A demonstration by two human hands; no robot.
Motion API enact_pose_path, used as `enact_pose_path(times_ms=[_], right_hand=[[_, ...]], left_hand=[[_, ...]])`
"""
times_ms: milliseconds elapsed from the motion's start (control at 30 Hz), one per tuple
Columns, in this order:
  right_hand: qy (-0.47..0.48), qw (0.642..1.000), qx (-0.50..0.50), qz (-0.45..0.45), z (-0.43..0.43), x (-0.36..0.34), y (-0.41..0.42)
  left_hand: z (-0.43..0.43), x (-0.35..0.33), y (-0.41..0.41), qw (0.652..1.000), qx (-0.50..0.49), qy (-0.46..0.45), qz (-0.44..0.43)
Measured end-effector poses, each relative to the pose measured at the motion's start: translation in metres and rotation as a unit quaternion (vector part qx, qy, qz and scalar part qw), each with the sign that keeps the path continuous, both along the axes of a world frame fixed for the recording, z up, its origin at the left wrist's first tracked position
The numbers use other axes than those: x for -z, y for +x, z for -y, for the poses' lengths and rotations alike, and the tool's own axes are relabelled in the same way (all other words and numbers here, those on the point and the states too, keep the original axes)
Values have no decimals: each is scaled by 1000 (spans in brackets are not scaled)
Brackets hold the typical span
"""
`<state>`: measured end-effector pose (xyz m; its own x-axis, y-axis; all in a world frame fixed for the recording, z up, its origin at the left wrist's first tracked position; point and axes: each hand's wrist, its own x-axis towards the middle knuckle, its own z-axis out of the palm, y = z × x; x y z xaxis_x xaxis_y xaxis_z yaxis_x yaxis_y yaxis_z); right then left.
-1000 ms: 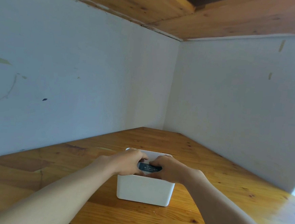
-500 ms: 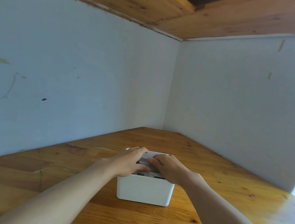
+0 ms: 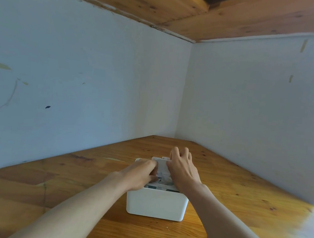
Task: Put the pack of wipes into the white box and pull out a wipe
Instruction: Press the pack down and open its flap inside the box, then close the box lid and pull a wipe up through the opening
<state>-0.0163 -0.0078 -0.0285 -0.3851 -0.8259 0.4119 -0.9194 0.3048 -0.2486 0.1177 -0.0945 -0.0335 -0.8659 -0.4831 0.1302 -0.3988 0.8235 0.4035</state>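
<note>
Pack of wipes (image 3: 158, 187) sits inside white box (image 3: 156, 203); left hand (image 3: 141, 173) pinches its opening, right hand (image 3: 183, 168), spread, props the flap (image 3: 161, 165) open for access.

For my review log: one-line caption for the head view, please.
Both hands, left hand and right hand, work at the flip lid of the wipes pack seated in the white box.

Pale blue walls (image 3: 84, 72), wooden ceiling (image 3: 161, 4), glossy pine tabletop (image 3: 240, 200) in corner.

A wooden tabletop (image 3: 239, 209) meets pale blue walls (image 3: 80, 75) under a wooden ceiling (image 3: 161, 4).
</note>
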Motion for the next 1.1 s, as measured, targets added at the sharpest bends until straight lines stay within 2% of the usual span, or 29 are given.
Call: enact_pose_path(times_ms=[267,333,467,567,667,933,1100], right_hand=[[-37,997,-19,-66,-1,5,-1],[-42,997,-26,-52,-1,7,-2],[-46,997,-51,32,-3,6,-3],[10,996,-69,57,-3,6,-7],[58,994,-76,48,-4,8,-7],[49,995,-85,23,-6,10,-5],[10,997,-69,28,-8,9,-3]], left_hand=[[2,-1,-4,999,36,17,21],[1,-1,-3,999,38,25,19],[3,0,-3,998,46,33,16],[4,0,-3,998,40,31,24],[2,-2,-2,998,42,27,29],[0,-4,-2,999,32,21,29],[-4,-6,-1,999,29,11,29]])
